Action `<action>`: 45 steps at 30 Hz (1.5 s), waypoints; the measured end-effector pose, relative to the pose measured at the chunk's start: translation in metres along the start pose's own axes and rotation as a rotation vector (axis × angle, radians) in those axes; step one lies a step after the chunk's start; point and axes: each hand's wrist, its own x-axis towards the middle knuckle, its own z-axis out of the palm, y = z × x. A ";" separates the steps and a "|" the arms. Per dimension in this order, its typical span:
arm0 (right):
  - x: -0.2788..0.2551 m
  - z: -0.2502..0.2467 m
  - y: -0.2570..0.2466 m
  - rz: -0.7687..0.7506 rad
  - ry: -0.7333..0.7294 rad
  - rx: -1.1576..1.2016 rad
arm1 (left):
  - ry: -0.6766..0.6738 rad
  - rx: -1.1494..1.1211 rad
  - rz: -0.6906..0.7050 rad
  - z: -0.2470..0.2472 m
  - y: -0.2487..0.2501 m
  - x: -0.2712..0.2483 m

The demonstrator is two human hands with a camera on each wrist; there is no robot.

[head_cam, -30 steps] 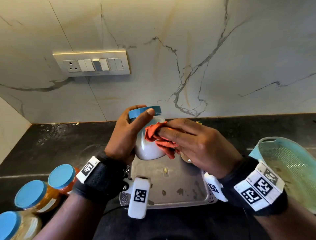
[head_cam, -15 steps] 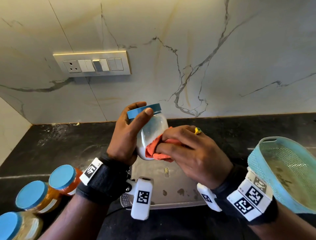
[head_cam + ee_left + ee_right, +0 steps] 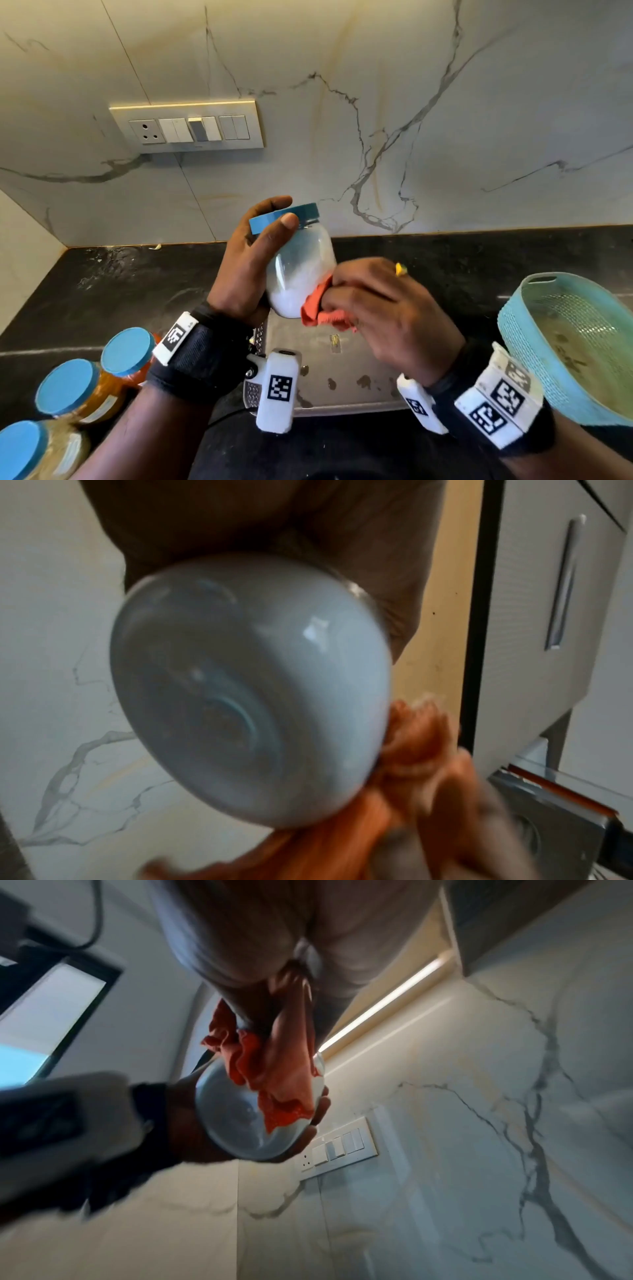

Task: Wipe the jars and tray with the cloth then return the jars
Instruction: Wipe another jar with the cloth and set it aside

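Observation:
My left hand [image 3: 253,260] grips a clear jar [image 3: 301,270] of white powder with a blue lid [image 3: 284,217], held tilted above the grey tray [image 3: 346,370]. My right hand [image 3: 373,301] clutches an orange cloth [image 3: 320,310] and presses it against the jar's lower right side. The left wrist view shows the jar's round base [image 3: 246,691] with the cloth [image 3: 404,777] bunched beside it. In the right wrist view the cloth [image 3: 270,1074] lies over the jar [image 3: 246,1123]. Three more blue-lidded jars [image 3: 68,390] stand on the counter at the lower left.
A teal perforated basket [image 3: 568,342] sits at the right on the black counter [image 3: 120,291]. A switch plate [image 3: 188,126] is on the marble wall behind. The tray has dark stains near its front edge.
The cloth hand has slid from the jar's upper middle down to its lower right side. The jar has risen slightly and tilted, showing more of its body.

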 end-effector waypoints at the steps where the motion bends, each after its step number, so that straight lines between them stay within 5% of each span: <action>1: 0.004 -0.002 0.004 0.045 0.046 0.036 | -0.025 0.005 -0.003 0.001 -0.001 0.000; 5: 0.031 -0.010 0.020 0.230 0.254 0.282 | -0.094 -0.005 -0.009 0.007 -0.002 -0.001; 8: 0.029 -0.006 0.018 0.255 0.258 0.363 | -0.095 -0.031 0.015 0.004 0.002 0.001; 13: -0.004 0.003 0.005 0.178 0.150 0.367 | -0.090 -0.202 0.013 -0.008 0.008 0.003; 20: -0.005 0.009 0.012 0.212 0.351 0.238 | -0.158 -0.335 -0.067 0.014 0.002 -0.001; 26: -0.001 0.004 0.007 0.013 0.246 -0.054 | -0.092 -0.277 -0.087 0.001 -0.002 0.008; 32: -0.002 0.013 0.003 -0.058 0.130 -0.096 | -0.070 0.061 -0.045 0.008 -0.015 0.000; 39: 0.019 -0.002 0.022 0.219 0.269 0.163 | -0.105 -0.044 -0.107 0.007 -0.021 -0.003; 45: -0.011 0.008 -0.001 0.029 0.164 0.092 | -0.098 -0.199 -0.195 0.001 -0.013 0.001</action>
